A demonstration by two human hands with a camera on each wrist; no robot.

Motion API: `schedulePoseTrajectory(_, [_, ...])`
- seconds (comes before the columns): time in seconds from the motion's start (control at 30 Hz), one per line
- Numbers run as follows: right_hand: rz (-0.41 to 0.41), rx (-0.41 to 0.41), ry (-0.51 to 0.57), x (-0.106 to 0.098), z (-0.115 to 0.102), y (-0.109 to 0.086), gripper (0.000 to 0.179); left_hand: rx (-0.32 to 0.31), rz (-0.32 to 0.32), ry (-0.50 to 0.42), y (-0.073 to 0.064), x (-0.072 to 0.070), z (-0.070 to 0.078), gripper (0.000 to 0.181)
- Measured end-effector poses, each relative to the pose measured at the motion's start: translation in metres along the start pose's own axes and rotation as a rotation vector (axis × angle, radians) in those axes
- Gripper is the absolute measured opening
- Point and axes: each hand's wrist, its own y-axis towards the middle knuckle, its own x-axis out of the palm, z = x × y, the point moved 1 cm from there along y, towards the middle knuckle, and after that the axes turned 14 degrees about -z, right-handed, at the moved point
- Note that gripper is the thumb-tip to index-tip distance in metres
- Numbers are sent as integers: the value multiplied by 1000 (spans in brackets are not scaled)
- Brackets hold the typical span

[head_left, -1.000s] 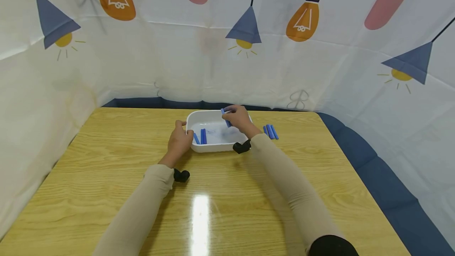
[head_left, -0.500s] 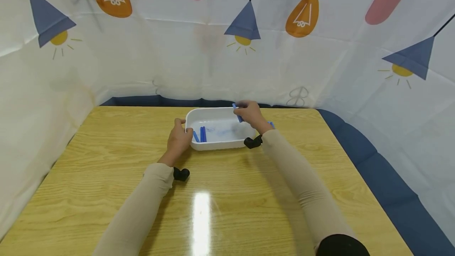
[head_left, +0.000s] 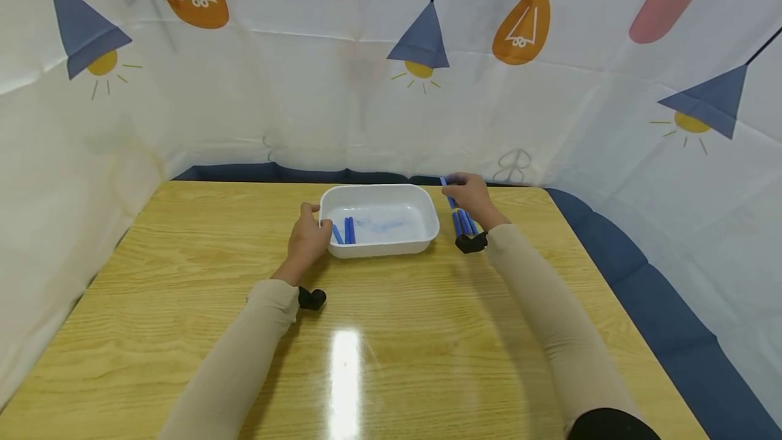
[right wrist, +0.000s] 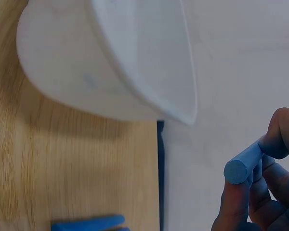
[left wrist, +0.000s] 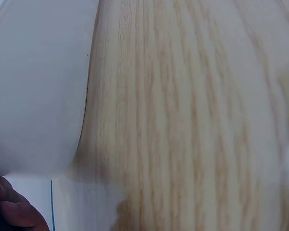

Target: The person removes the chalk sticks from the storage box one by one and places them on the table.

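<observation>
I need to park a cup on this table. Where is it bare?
The near half of the table, between the sleeves, is bare. Far edge is crowded: white tray, blue sticks beside it, both hands.

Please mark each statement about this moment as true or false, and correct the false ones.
1. The right hand holds a blue stick in its fingers. True.
2. The white tray has nothing inside. False: blue sticks lie at its left end.
3. The left hand is at the tray's left rim. True.
4. The right hand is above the tray. False: it is to the right of the tray, over the wooden table, by more sticks.
5. The sticks beside the tray are red. False: they are blue.
</observation>
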Motion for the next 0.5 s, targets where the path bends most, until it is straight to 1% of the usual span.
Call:
schedulePoseTrajectory(0.23, [11,33,6,-12,12,-5,52,-12,-4,1,-1,0,1,54])
schedulePoseTrajectory(0.37, [10,35,25,-17,18,-7,55,-15,-5,-10,0,0,2,54])
schedulePoseTrajectory(0.5, [16,39,17,-22,24,-9,56,-9,-9,-9,1,1,1,54])
